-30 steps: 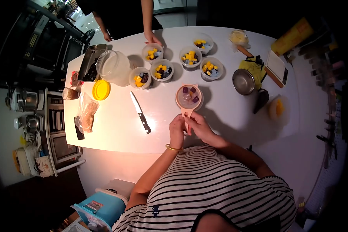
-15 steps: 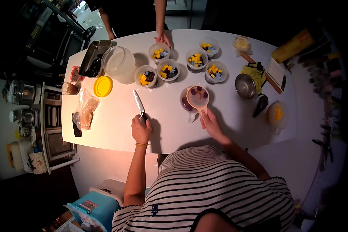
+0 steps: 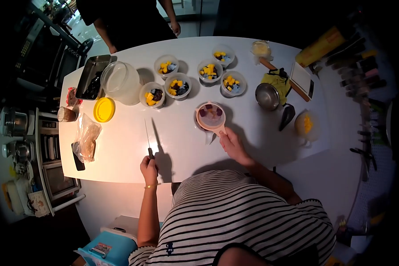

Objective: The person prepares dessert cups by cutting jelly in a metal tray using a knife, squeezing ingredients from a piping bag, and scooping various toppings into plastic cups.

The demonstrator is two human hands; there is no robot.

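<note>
My left hand [image 3: 149, 170] is wrapped round the black handle of a knife [image 3: 149, 144], whose blade points away from me above the white table [image 3: 181, 150]. In my right hand [image 3: 233, 145] is the handle of a pink strainer [image 3: 211, 117] with dark purple pieces in it. Beneath the strainer, mostly hidden, is a clear cup [image 3: 209, 137] with a handle. Beyond them stand several plastic cups, among them one [image 3: 179, 86] and another [image 3: 232, 84], with yellow cubes and dark and bluish pieces.
A large clear jar [image 3: 121, 83], a dark tray [image 3: 92, 77], a yellow lid [image 3: 104, 109] and a bagged item [image 3: 88, 138] are at left. At right are a metal bowl [image 3: 267, 96], a scale [image 3: 302, 80] and a container with yellow pieces [image 3: 307, 126]. Another person stands across the table.
My left hand has left the strainer, taken hold of the knife and lifted it. The strainer, in my right hand, now sits apart from the cup below. The other person's hand has withdrawn from the cups.
</note>
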